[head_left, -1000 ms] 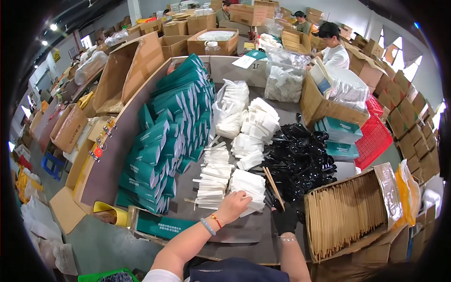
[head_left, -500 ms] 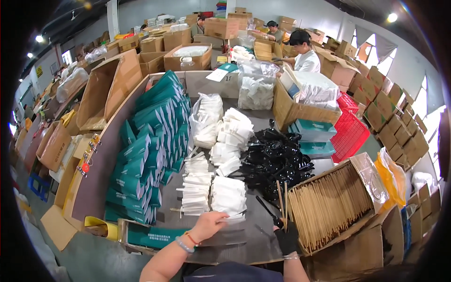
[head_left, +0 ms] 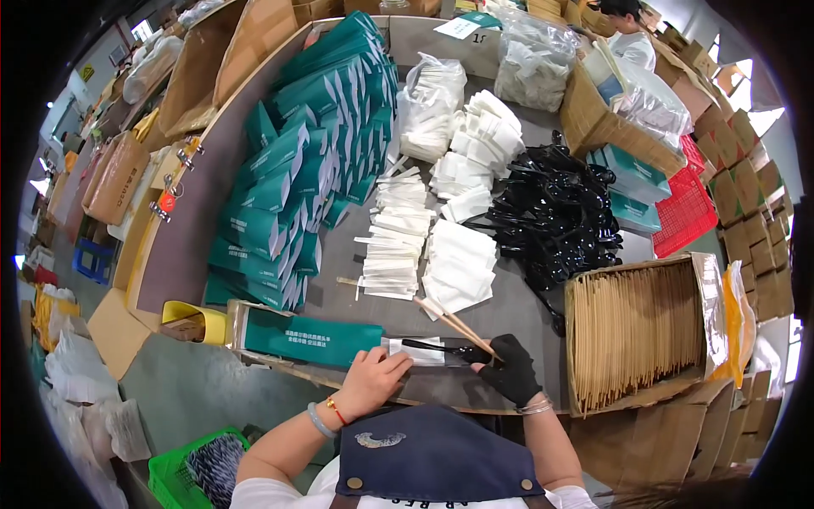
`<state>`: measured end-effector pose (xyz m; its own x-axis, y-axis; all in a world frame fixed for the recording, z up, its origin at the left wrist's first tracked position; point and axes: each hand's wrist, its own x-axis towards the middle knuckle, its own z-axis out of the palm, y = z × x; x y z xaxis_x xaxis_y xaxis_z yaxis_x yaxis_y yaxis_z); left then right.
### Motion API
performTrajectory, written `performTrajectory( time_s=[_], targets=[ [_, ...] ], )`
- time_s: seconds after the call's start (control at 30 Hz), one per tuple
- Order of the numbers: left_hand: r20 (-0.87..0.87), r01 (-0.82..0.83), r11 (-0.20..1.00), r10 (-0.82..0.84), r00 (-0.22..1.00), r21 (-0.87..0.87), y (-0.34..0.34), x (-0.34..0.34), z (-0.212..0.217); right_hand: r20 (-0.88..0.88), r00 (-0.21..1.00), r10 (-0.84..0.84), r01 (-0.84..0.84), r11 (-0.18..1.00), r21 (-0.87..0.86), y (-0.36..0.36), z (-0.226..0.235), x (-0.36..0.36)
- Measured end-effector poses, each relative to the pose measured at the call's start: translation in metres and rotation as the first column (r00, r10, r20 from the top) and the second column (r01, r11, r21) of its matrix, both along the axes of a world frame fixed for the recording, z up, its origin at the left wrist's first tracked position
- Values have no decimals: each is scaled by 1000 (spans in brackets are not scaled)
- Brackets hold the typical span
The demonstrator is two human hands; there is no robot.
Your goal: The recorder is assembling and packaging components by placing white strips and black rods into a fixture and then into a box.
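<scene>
In front of me lies a flat green paper sleeve (head_left: 314, 338), printed in white. At its right end a white paper packet (head_left: 430, 356) lies flat, and the bent fingers of my bare left hand (head_left: 373, 378) press on it by the sleeve's end. My right hand (head_left: 511, 370), in a black fingerless glove, is closed around a pair of wooden chopsticks (head_left: 454, 322) and a black plastic spoon (head_left: 454, 349). The spoon's handle lies over the white packet; the chopsticks slant up and left above it.
Green sleeves (head_left: 284, 187) are piled at the left. White packets (head_left: 460, 263) lie in stacks mid-table, beside a heap of black spoons (head_left: 555, 212). A carton of chopsticks (head_left: 636, 331) stands at the right, near a red basket (head_left: 687, 208). Another person (head_left: 632, 42) is at the far right.
The view has tilted down. My left hand has carried a white packet from the stack to the green sleeve's end. My right hand has brought the chopsticks and spoon leftward over it, lowering them from upright.
</scene>
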<state>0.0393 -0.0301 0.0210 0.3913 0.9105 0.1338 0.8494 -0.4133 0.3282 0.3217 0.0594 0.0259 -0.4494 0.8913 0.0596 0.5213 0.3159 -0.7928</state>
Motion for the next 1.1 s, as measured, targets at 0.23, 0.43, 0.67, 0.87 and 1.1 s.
performTrajectory(
  time_s=[0.23, 0.43, 0.67, 0.87, 1.1],
  targets=[
    [-2, -72, 997, 72, 997, -24, -3, -25, 0, 224, 975, 3, -6, 1000, 12, -8, 6, -24],
    [115, -112, 990, 121, 986, -88, 18, -57, 5, 449, 883, 132, -234, 956, 179, 2, -4, -3],
    [158, -26, 999, 19, 987, 41, 28, -50, -3, 378, 904, 201, -259, 960, 109, 2, -23, -29],
    [85, -4, 999, 7, 996, -35, 34, -16, 4, 144, 976, 166, -169, 985, 12, -6, -29, -29],
    [122, 63, 998, -59, 991, -28, 45, -1, -6, -59, 989, 132, -142, 965, -223, -18, -18, -91]
  ],
)
